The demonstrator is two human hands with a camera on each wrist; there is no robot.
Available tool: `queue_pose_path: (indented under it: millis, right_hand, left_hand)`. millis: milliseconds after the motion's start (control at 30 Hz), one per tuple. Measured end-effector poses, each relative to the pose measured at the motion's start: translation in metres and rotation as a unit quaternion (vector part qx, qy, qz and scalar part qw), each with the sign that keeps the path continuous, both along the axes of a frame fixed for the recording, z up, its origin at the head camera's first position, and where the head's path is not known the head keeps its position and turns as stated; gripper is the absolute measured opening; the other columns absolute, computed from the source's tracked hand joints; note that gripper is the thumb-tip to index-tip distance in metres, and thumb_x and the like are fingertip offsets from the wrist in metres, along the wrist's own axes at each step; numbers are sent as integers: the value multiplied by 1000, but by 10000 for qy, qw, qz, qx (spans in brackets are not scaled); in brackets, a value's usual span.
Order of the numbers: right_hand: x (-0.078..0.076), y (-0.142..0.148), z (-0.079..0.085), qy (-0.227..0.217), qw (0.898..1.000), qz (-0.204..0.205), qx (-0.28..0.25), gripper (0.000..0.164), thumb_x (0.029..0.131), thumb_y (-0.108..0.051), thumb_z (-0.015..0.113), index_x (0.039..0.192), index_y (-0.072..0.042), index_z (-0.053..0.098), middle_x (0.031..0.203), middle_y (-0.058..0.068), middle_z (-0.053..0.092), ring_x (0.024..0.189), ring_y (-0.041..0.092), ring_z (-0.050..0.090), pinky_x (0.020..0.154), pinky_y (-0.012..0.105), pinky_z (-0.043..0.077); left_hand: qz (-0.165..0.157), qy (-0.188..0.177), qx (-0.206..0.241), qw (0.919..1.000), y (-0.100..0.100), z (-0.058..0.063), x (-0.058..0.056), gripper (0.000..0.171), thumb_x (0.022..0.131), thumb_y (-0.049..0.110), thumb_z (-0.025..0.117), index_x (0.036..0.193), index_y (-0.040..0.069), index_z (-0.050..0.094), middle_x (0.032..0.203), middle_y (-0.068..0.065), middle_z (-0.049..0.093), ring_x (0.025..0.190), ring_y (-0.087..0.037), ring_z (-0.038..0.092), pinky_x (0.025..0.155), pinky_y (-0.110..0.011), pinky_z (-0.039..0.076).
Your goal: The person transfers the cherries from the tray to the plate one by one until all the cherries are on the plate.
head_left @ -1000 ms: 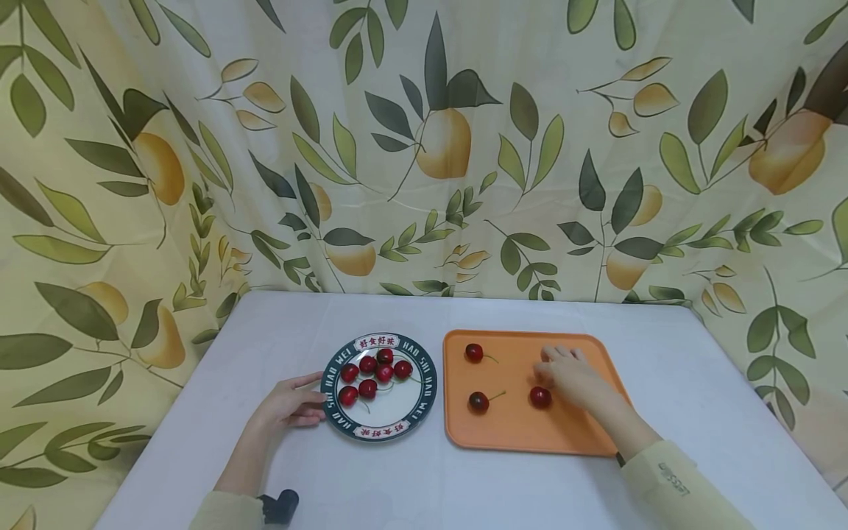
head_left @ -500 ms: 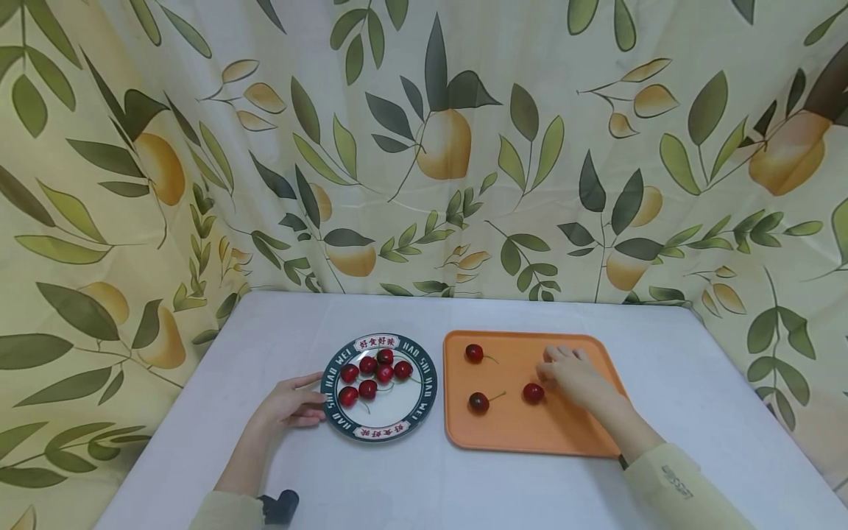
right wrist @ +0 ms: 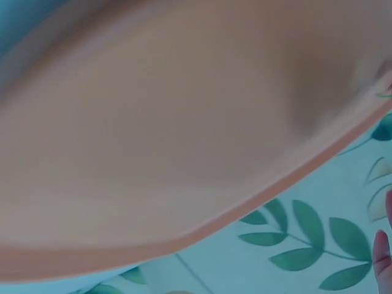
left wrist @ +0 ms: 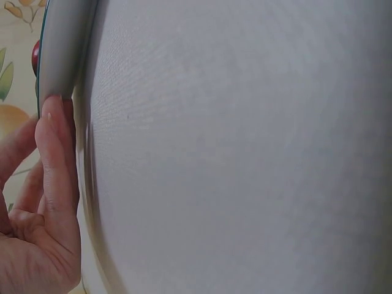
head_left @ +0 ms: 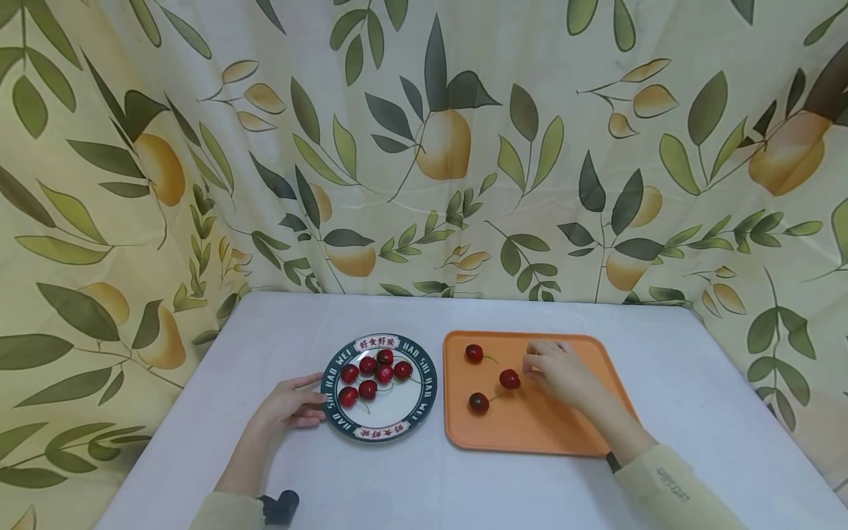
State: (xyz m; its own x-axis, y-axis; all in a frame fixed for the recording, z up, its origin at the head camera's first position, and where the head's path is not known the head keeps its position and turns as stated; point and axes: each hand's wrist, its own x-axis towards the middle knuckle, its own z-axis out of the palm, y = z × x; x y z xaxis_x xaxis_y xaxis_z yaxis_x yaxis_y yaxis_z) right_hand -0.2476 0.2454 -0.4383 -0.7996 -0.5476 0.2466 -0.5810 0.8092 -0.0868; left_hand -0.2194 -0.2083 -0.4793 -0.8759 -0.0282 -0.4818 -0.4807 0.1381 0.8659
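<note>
My left hand point(head_left: 291, 405) touches the left rim of a round plate point(head_left: 329, 419) with its fingertips. In the left wrist view the left hand point(left wrist: 52, 202) has a fingertip against the plate's pale outer side point(left wrist: 64, 49). Several red cherries point(head_left: 367, 389) lie on the plate. Over the orange tray point(head_left: 530, 434), my right hand point(head_left: 563, 372) pinches what appears to be the stem of a cherry point(head_left: 509, 379), which hangs left of the fingertips. Two other cherries sit on the tray, a dark one point(head_left: 478, 403) and a red one point(head_left: 473, 353). The pinching fingertips are partly hidden.
A white-covered table point(head_left: 397, 486) carries the plate on the left and the tray beside it on the right. Behind stands a leaf-and-fruit patterned curtain point(head_left: 424, 221). In the right wrist view the tray point(right wrist: 153, 153) fills most of the picture.
My right hand has moved left over the tray, and its cherry has moved left and away from me, towards the other two. The left hand and plate have stayed put.
</note>
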Motion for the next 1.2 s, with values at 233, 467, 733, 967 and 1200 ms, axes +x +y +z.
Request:
queue_pose_path:
  millis: [233,467,733,967,1200]
  right_hand:
    - [3,-23,5,243,9994,173,-159,15,72,-11,75,72,-18,62,80,-4,46,79,17,45,71,37,37]
    - [2,-48,4,382,9985,290,-264,13,73,-12,75,74,-17,64,83,-2,50,80,18,46,74,37,41]
    - [5,-84,9,79,9991,235,-351,11,75,-15,75,79,-19,66,87,-2,54,86,17,48,80,37,42]
    - [8,-115,12,-106,9977,544,-390,6,80,-14,70,85,-16,68,91,1,54,91,20,48,84,38,40]
    - [11,-143,6,-142,9971,682,-298,5,82,-17,68,87,-17,68,92,-1,53,90,17,47,82,33,39]
  left_hand:
    - [19,-14,10,10000,0,-1,-1,56,82,3,61,135,4,43,81,-11,68,57,-18,65,58,-31,58]
    - [103,-33,-4,9999,0,-3,-2,55,82,3,61,134,6,46,80,-11,68,56,-19,65,58,-31,57]
    - [68,-16,-69,10000,1,-2,-1,55,82,4,61,134,5,45,80,-11,68,57,-18,65,59,-31,58]
    - [38,-46,-1,10000,0,0,0,56,82,4,61,135,5,44,79,-10,68,57,-18,65,59,-31,58]
    - [-30,-69,80,9999,-1,1,0,57,82,4,62,136,5,43,79,-10,67,58,-18,65,59,-30,58]
